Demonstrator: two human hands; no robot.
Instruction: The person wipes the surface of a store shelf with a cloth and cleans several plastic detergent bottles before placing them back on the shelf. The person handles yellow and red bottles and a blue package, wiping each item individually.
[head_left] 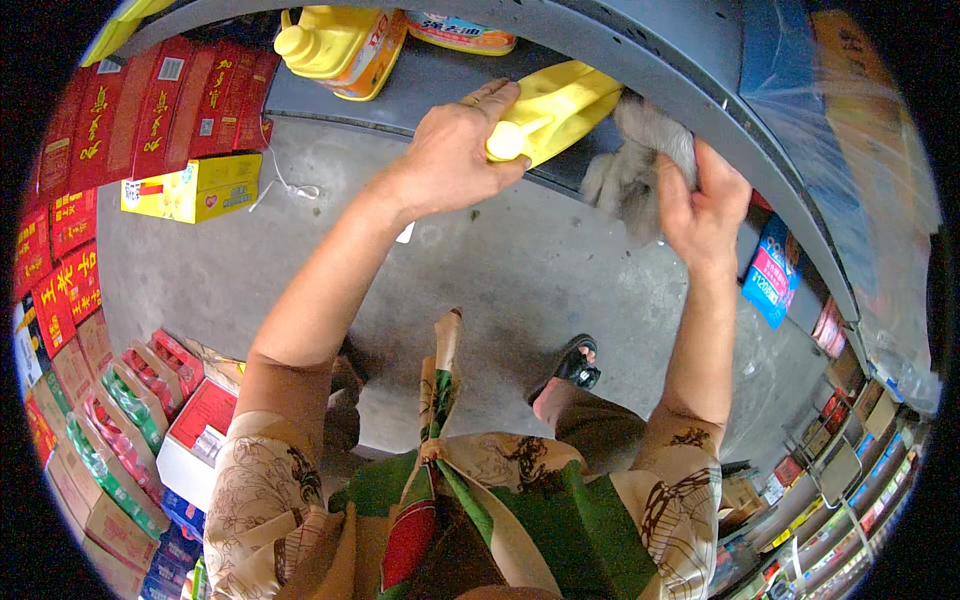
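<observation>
My left hand (pixel 455 155) is closed on a yellow plastic jug (pixel 565 105) with a yellow cap. The jug lies tilted at the front edge of a dark shelf (pixel 330 100), its cap end toward me. My right hand (pixel 705 210) grips a crumpled grey-white cloth (pixel 645 150), blurred by motion, just right of the jug. Further left on the same shelf stands another yellow jug (pixel 345 50) with an orange label. Beside it is a bottle with an orange and blue label (pixel 462 32), partly cut off by the shelf beam above.
The shelf's metal beam (pixel 640 45) arches close above my hands. Red cartons (pixel 140 110) are stacked at the left, with a yellow box (pixel 195 188) on the concrete floor (pixel 480 260). A blue price card (pixel 772 272) hangs at the right. Bottle packs (pixel 130 405) stand lower left.
</observation>
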